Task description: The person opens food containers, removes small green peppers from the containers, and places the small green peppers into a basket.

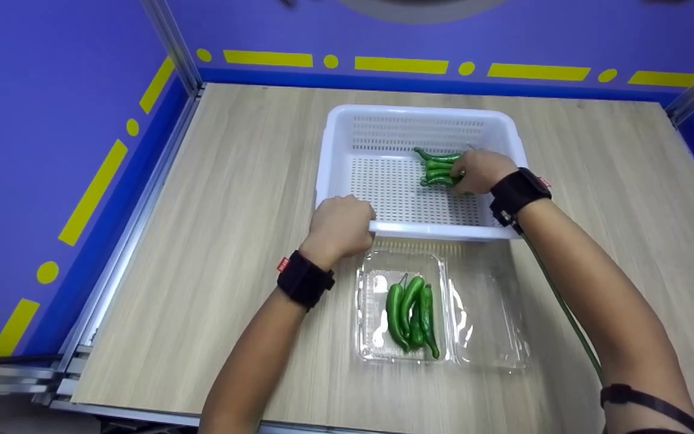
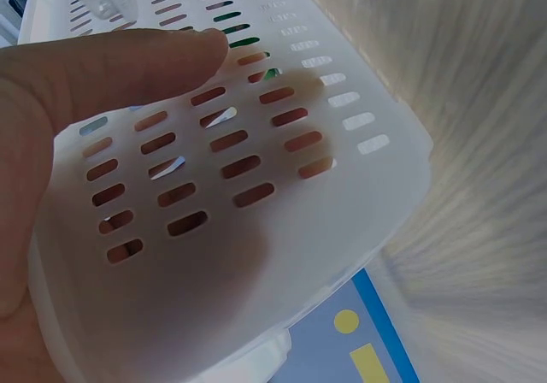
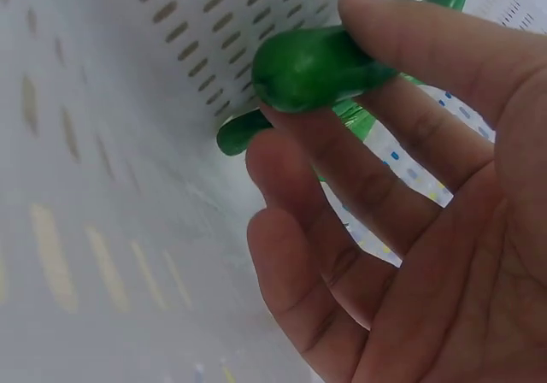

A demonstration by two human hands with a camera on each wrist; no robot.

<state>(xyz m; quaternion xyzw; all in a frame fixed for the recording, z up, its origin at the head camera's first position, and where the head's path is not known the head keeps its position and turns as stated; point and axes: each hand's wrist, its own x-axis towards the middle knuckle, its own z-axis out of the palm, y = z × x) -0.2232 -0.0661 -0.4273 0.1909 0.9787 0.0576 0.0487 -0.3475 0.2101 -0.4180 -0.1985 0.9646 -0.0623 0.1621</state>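
A white plastic basket (image 1: 431, 230) with slotted walls stands on the table. My left hand (image 1: 341, 228) grips its front-left corner, fingers over the rim inside and thumb (image 2: 162, 62) against the outer wall. Inside the basket, my right hand (image 1: 483, 172) is at a small group of green chili peppers (image 1: 437, 164) on the right side. Seen from the right wrist, thumb and forefinger pinch one green chili pepper (image 3: 312, 68), while the other fingers are spread loosely. Another pepper (image 3: 243, 132) lies just beneath it.
In front of the basket lies a clear plastic clamshell box (image 1: 361, 325), its lid (image 1: 491, 328) folded out to the right. Several green peppers (image 1: 412, 310) lie lengthwise in its base. Blue panels (image 1: 407, 81) with yellow marks border the wooden table (image 1: 232, 181) at back and sides.
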